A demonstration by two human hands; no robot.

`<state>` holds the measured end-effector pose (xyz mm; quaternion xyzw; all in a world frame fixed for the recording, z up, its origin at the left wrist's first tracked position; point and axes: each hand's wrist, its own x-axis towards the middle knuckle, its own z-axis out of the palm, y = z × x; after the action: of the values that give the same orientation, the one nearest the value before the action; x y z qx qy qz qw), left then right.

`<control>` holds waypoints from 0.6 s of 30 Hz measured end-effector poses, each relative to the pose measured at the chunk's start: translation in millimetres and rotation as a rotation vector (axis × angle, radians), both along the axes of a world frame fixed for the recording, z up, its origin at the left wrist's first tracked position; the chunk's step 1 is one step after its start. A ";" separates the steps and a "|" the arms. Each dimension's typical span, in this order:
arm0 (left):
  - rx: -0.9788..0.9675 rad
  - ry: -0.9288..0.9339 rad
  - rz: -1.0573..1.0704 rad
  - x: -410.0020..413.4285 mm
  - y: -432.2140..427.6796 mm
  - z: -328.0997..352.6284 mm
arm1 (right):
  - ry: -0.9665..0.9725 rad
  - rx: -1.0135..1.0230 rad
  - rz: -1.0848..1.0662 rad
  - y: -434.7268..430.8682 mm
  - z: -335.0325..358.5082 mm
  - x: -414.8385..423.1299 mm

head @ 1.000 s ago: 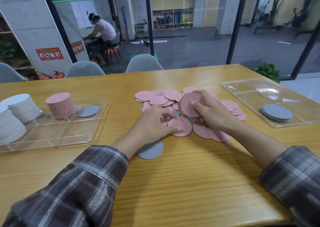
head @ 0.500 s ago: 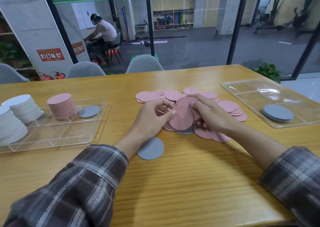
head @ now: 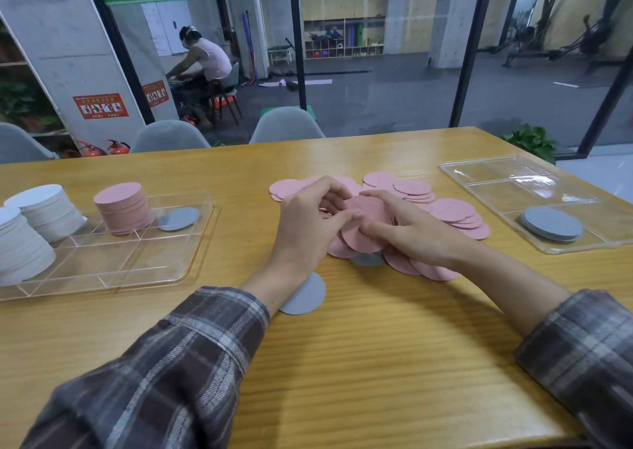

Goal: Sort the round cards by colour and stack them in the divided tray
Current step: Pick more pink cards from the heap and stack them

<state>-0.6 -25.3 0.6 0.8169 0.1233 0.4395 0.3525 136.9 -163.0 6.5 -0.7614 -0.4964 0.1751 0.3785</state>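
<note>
pink cards [head: 452, 211]: loose heap, table centre | divided tray [head: 113, 258]: left, holds pink stack [head: 123, 205]

At nine o'clock the frame edge cuts the nearer white stack [head: 20, 253] and the divided tray [head: 113, 263]. My left hand [head: 305, 222] and right hand [head: 411, 232] cover much of the held pink cards [head: 368, 209]. My left wrist hides part of a grey card [head: 306, 298] at six o'clock from that hand.

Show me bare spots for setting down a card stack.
Bare wood lies between the left tray and the left hand, and along the near edge between the sleeves. The right tray's far compartments are free. The centre is crowded: the pink pile, gripped by the right hand, and a grey card at the left wrist.
</note>
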 end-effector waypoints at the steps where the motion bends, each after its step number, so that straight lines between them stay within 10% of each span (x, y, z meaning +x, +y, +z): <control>1: 0.001 0.000 -0.003 0.1 0.2 0.2 | -0.005 -0.002 0.001 -0.2 0.7 0.6; 11: 0.183 0.575 0.026 -11.7 36.0 -18.5 | -0.149 0.064 -0.163 -3.5 3.6 4.5; 18: 0.033 0.526 -0.035 -16.9 32.1 -6.9 | -0.106 0.062 -0.154 -3.5 1.3 7.3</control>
<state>-17.5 6.7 -6.3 0.9107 0.1896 0.2078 0.3026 144.2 -166.6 7.8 -0.7934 -0.4610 0.0894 0.3874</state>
